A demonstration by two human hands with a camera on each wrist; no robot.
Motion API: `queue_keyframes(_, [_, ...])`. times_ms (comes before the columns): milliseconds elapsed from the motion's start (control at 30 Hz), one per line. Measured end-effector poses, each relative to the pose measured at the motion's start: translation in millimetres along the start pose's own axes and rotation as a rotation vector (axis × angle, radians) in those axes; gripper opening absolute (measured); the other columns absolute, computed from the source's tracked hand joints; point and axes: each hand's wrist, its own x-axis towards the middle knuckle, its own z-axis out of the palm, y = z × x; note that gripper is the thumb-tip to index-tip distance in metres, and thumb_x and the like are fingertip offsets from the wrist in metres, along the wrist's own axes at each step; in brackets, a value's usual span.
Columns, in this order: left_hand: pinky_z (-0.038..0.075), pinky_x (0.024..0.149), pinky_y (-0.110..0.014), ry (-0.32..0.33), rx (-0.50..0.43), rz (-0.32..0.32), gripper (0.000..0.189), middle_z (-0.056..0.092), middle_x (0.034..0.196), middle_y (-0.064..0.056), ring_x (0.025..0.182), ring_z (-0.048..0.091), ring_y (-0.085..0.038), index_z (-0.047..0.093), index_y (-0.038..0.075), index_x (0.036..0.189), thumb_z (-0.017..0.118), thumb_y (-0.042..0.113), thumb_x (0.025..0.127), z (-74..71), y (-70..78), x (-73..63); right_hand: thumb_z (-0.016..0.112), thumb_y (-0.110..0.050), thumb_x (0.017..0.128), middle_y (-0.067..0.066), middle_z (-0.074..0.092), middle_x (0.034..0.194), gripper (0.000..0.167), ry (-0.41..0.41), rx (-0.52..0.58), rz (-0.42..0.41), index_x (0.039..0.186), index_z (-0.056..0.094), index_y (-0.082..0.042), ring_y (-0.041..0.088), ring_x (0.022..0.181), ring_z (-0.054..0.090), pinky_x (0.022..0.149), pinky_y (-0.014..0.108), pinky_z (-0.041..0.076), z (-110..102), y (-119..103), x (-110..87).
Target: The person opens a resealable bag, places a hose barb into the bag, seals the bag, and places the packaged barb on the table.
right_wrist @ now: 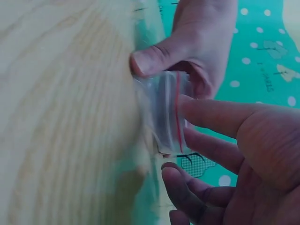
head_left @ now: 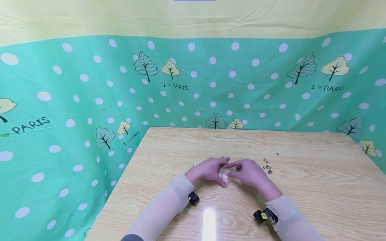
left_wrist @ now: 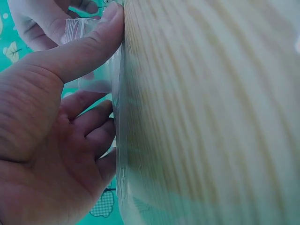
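Observation:
A small clear zip-lock bag (head_left: pixel 223 173) stands between the two hands, just above or on the wooden table. The right wrist view shows its red zip line (right_wrist: pixel 178 117) along the upper edge. My left hand (head_left: pixel 209 169) holds the bag from the left side, its thumb at one corner and the fingers partly hidden behind the plastic. Thumb and forefinger of my right hand (head_left: pixel 248 172) pinch the zip edge. The remaining right fingers curl loosely beside the bag. What the bag contains cannot be made out.
Several small dark metal pieces (head_left: pixel 267 167) lie scattered on the table (head_left: pixel 301 187) to the right of the hands, one a bit farther back. A green patterned cloth (head_left: pixel 181 100) hangs behind the table and at its left. Light glares on the tabletop in front.

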Motion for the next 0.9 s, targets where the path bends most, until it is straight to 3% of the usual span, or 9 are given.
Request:
queue_keyframes(167, [0.03,0.128,-0.041,0.006,0.015,-0.007,0.094,0.037,0.171,-0.002,0.156,0.037,-0.027,0.059,0.017,0.153,0.101,0.036,0.071,0.8,0.0,1.4,0.082,-0.035,0.095,0.017,0.075,0.121,0.036,-0.033,0.014,-0.011,0.126,0.081,-0.018,0.024,0.094,0.069,0.073,0.039,0.058,-12,0,-2.2])
queue_keyframes(400, [0.031,0.127,-0.037,0.007,0.064,0.004,0.093,0.039,0.171,0.003,0.156,0.037,-0.026,0.06,0.016,0.153,0.101,0.038,0.073,1.2,1.0,2.2,0.075,-0.036,0.1,0.008,0.077,0.114,0.034,-0.022,0.023,-0.028,0.127,0.079,-0.015,0.025,0.101,0.07,0.079,0.043,0.057,-37,10,-9.0])
queue_keyframes(600, [0.03,0.127,-0.036,0.014,0.074,0.007,0.095,0.04,0.17,0.002,0.156,0.038,-0.025,0.06,0.016,0.153,0.101,0.038,0.071,0.4,2.7,0.7,0.072,-0.036,0.103,0.007,0.076,0.118,0.037,-0.027,0.056,-0.044,0.129,0.078,-0.012,0.02,0.096,0.068,0.077,0.037,0.057,-56,37,-12.2])
queue_keyframes(767, [0.03,0.127,-0.037,0.02,0.068,0.001,0.094,0.039,0.17,0.002,0.156,0.038,-0.026,0.06,0.016,0.152,0.101,0.036,0.07,0.2,3.6,-0.6,0.069,-0.035,0.106,0.011,0.075,0.113,0.044,-0.062,0.152,-0.018,0.139,0.071,-0.005,0.023,0.088,0.066,0.072,0.037,0.057,-72,65,-12.2])
queue_keyframes(900, [0.03,0.127,-0.037,0.019,0.063,-0.002,0.094,0.039,0.17,0.002,0.156,0.038,-0.026,0.06,0.017,0.153,0.101,0.037,0.071,0.4,4.0,-0.9,0.067,-0.036,0.107,0.017,0.073,0.124,0.048,-0.036,0.187,0.016,0.143,0.068,-0.003,0.025,0.098,0.069,0.079,0.037,0.058,-86,84,-13.9])
